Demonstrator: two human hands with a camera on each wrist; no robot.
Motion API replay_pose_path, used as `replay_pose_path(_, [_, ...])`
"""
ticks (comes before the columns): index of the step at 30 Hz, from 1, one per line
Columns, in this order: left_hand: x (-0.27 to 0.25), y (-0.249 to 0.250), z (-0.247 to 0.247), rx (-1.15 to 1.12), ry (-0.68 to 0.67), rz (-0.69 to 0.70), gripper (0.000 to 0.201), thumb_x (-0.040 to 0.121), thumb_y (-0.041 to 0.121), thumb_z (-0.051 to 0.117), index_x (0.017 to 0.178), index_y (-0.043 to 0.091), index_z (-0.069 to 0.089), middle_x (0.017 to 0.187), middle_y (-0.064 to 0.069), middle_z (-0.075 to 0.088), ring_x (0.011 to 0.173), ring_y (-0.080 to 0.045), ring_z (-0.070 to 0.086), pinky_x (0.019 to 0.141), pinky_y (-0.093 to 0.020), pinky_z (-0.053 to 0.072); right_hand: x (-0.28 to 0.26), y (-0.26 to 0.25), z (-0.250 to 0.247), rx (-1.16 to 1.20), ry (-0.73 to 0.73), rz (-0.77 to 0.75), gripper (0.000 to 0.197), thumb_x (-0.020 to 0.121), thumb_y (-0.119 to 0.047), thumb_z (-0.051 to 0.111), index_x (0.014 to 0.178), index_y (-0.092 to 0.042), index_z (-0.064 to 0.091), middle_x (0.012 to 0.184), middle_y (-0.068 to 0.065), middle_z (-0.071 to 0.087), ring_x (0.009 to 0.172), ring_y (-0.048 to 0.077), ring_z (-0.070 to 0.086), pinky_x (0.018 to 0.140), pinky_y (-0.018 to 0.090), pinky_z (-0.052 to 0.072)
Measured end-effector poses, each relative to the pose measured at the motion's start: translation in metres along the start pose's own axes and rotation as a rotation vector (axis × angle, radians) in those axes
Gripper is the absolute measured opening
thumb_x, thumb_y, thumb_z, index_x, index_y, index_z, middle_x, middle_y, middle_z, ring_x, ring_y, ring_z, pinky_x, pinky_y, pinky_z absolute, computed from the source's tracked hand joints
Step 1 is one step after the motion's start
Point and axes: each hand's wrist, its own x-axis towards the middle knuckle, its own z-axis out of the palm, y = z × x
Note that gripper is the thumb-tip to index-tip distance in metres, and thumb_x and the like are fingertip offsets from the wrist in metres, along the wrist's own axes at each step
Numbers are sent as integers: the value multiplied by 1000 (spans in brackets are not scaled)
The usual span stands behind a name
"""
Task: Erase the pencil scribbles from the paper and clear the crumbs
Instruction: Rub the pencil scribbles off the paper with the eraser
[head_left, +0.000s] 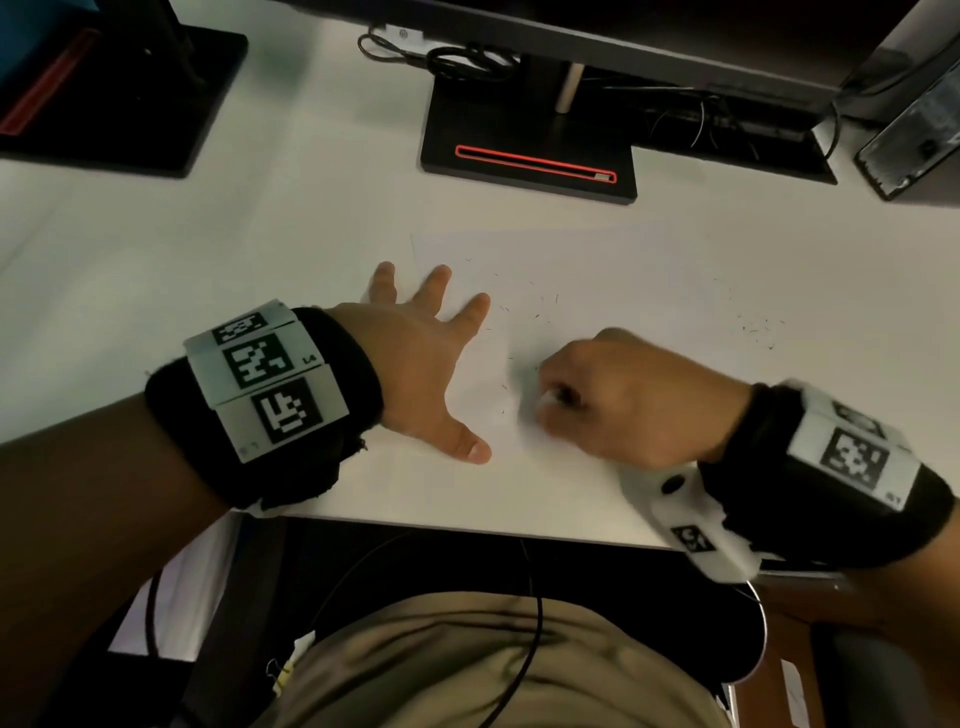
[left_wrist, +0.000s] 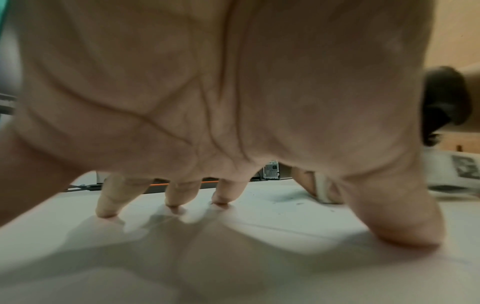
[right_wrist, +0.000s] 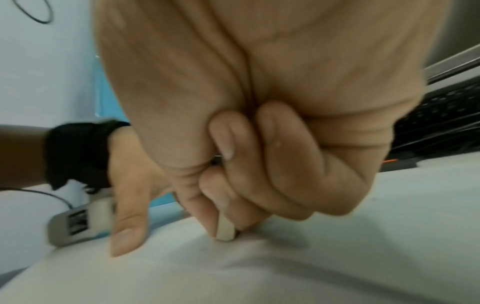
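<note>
A white sheet of paper (head_left: 597, 270) lies on the white desk, sprinkled with dark eraser crumbs (head_left: 545, 306). My left hand (head_left: 431, 364) is spread flat on the paper's left part, fingers straight and thumb out, holding the sheet down. The left wrist view shows its fingertips (left_wrist: 106, 211) pressing on the paper (left_wrist: 233, 257). My right hand (head_left: 618, 400) is curled into a fist and pinches a small white eraser (head_left: 548, 399) whose tip touches the paper. In the right wrist view the eraser (right_wrist: 225, 231) sticks out below the thumb and bears on the paper (right_wrist: 311, 267).
A black monitor base (head_left: 530, 156) with a red slot stands behind the paper, cables (head_left: 467, 62) behind it. Another black stand (head_left: 130, 88) sits far left and a dark device (head_left: 914, 135) far right. More crumbs (head_left: 758, 330) lie right of the paper. The desk's front edge (head_left: 467, 530) runs just below my hands.
</note>
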Motion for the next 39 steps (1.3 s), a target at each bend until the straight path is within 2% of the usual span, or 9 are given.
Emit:
replay_pose_path(4, [1, 0, -1, 9, 3, 4, 139, 59, 91, 61, 151, 39, -30, 161, 0, -36, 147, -47, -25, 116, -65, 26, 2, 17, -9, -10, 78, 70, 35, 93, -26, 55, 64, -9, 46, 56, 2, 46, 53, 13, 39, 56, 34, 40])
replay_pose_path(6, [1, -1, 0, 10, 6, 7, 139, 59, 91, 62, 151, 39, -30, 161, 1, -36, 147, -47, -25, 115, -65, 27, 1, 5, -5, 10, 74, -3, 34, 93, -26, 56, 65, -8, 47, 55, 4, 46, 51, 13, 38, 52, 30, 35])
replay_pose_path(9, [1, 0, 2, 1, 5, 5, 139, 60, 90, 62, 151, 40, -29, 161, 2, -36, 147, -46, -25, 115, -65, 27, 1, -8, 3, 40, 12, -85, 30, 92, -26, 56, 69, -7, 53, 58, 4, 54, 52, 15, 43, 55, 30, 41])
replay_pose_path(12, [1, 0, 1, 3, 8, 3, 139, 60, 90, 62, 151, 39, -29, 161, 1, -36, 147, -46, -25, 115, -66, 27, 6, 11, -2, 29, 21, -8, 30, 91, -29, 57, 66, -14, 52, 63, 2, 55, 61, 20, 50, 61, 35, 45])
replay_pose_path(16, [1, 0, 0, 5, 6, 1, 139, 60, 91, 62, 152, 39, -29, 160, 1, -37, 147, -46, -25, 114, -67, 27, 9, 32, -17, -7, 102, 127, 35, 93, -29, 57, 62, -17, 46, 63, 2, 54, 61, 21, 49, 56, 32, 39])
replay_pose_path(21, [2, 0, 2, 10, 12, 3, 138, 60, 91, 62, 151, 40, -29, 161, 1, -36, 147, -46, -25, 114, -66, 28, 10, -6, -2, 21, -16, -80, 31, 92, -27, 58, 67, -8, 52, 57, 2, 50, 53, 16, 43, 57, 32, 42])
replay_pose_path(27, [1, -1, 1, 7, 10, 0, 139, 59, 92, 61, 151, 41, -30, 160, 2, -38, 147, -45, -26, 112, -69, 28, 19, 30, -22, -29, 69, 118, 35, 93, -29, 57, 63, -16, 45, 63, 2, 53, 62, 22, 49, 56, 34, 40])
replay_pose_path(32, [1, 0, 2, 5, 6, -7, 139, 59, 91, 62, 151, 41, -30, 160, 3, -38, 147, -44, -26, 112, -69, 29, 11, -2, -1, 21, -32, -75, 28, 92, -28, 56, 69, -12, 55, 61, 1, 57, 59, 18, 52, 61, 35, 47])
replay_pose_path(39, [1, 0, 1, 15, 20, -7, 139, 59, 93, 60, 151, 39, -30, 161, 0, -37, 148, -44, -24, 112, -69, 29, 21, 30, -21, -51, 71, 92, 35, 94, -31, 57, 64, -15, 47, 66, 4, 55, 64, 23, 51, 60, 37, 44])
